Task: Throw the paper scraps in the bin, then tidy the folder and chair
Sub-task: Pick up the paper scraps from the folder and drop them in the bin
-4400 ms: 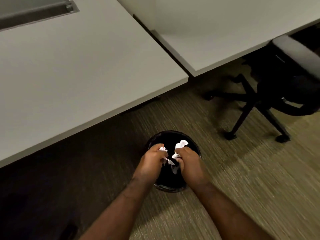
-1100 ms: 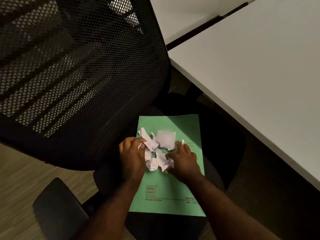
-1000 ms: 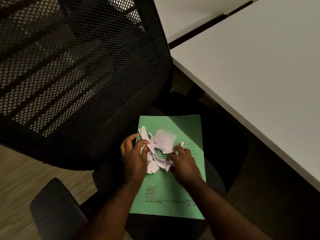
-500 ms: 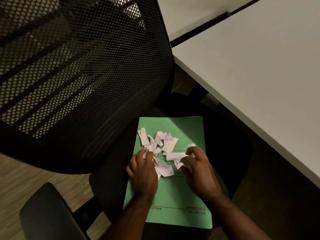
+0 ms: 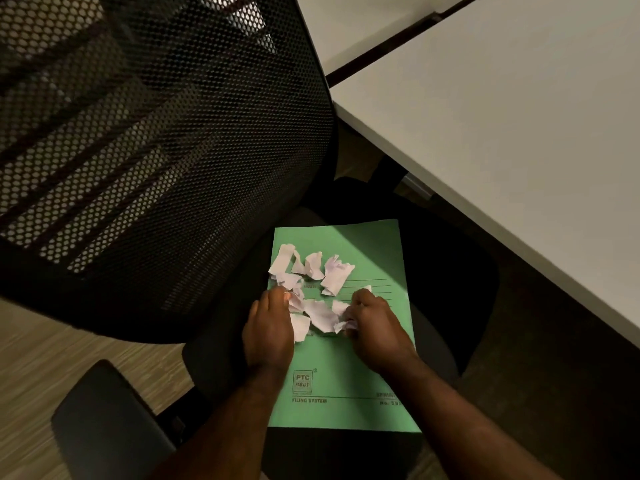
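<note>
We are mid-gather: paper scraps (image 5: 313,289) litter the green folder (image 5: 346,375) on the chair (image 5: 450,271) at lower centre. Left hand (image 5: 268,336) and right hand (image 5: 377,329) pinch scraps (bin unseen); tidying remains.

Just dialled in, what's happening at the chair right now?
A person is gathering torn paper scraps off a green folder lying on the seat of a black mesh office chair. The left hand and right hand both rest on the folder, pulling the nearer scraps together; the right hand has some bunched in its fingers. Several scraps still lie loose further up the folder. No bin is in view.
</note>
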A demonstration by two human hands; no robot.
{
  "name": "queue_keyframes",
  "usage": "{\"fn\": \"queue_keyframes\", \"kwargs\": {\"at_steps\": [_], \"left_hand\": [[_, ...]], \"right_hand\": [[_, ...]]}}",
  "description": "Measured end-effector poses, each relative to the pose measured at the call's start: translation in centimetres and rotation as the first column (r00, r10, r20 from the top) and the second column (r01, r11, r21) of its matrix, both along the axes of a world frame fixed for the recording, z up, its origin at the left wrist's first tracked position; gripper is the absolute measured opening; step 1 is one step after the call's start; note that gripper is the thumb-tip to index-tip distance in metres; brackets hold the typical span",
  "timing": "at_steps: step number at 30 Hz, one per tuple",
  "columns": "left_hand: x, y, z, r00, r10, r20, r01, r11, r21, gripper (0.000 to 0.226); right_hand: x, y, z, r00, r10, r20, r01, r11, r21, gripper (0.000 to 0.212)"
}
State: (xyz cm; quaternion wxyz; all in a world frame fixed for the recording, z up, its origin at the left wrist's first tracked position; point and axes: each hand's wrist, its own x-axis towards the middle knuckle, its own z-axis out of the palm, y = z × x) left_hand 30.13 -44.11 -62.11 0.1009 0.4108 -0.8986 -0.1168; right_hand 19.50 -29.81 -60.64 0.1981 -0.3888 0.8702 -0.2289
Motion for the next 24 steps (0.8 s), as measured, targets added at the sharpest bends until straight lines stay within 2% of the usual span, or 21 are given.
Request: {"fn": "queue_keyframes", "kwargs": {"at_steps": [5, 7, 10, 13, 18, 24], "left_hand": [[0.0, -0.2, 3.7, 0.989, 0.081, -0.122, -0.07, 0.993, 0.093, 0.033], [-0.1, 0.0, 5.5, 0.977, 0.1, -0.19, -0.079, 0.99, 0.113, 0.03], [-0.2, 0.7, 8.1, 0.952, 0.127, -0.277, -0.084, 0.983, 0.164, 0.017], [-0.4, 2.1, 10.2, 0.931, 0.181, -0.318, -0.101, 0.963, 0.252, 0.018], [-1.0, 6.3, 13.3, 0.914, 0.062, -0.402, 0.014, 0.983, 0.185, 0.014], [-1.5, 15.2, 14.6, 0.917, -0.145, -0.372, 0.212, 0.966, 0.145, 0.021]], "right_hand": [[2.4, 1.8, 2.2, 0.983, -0.183, -0.02, 0.176, 0.965, -0.193, 0.016], [3.3, 2.7, 3.4, 0.962, -0.271, -0.038, 0.253, 0.934, -0.251, 0.017], [4.6, 4.2, 5.7, 0.915, -0.403, 0.028, 0.389, 0.86, -0.331, 0.021], [6.2, 6.7, 7.9, 0.885, -0.462, 0.056, 0.448, 0.813, -0.372, 0.019], [8.9, 12.6, 10.9, 0.843, -0.535, 0.049, 0.507, 0.763, -0.4, 0.025], [11.9, 21.8, 11.5, 0.742, -0.668, 0.052, 0.641, 0.685, -0.346, 0.027]]}}
